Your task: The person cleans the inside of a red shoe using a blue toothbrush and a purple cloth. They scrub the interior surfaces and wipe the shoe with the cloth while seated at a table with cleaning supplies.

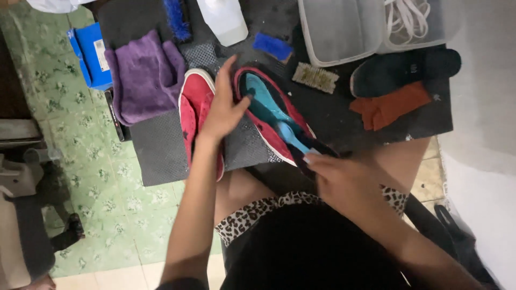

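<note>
A red canvas shoe with a turquoise lining (269, 110) is steadied on a dark textured mat (161, 147) by the left hand (223, 110), whose fingers are spread flat across its near-left edge rather than closed round it. A light blue brush handle (293, 137) is gripped firmly in the right hand (344, 180), the head being worked inside the shoe's opening. The second red canvas shoe (196, 107) lies just left, partly under the left wrist. Laces and insoles appear already removed: dark insoles (403, 70) lie far right, white laces (408, 16) in a clear plastic tub (344, 32). Scrubbing seems under way; the purple cloth (145, 75) lies spread out at far left.
</note>
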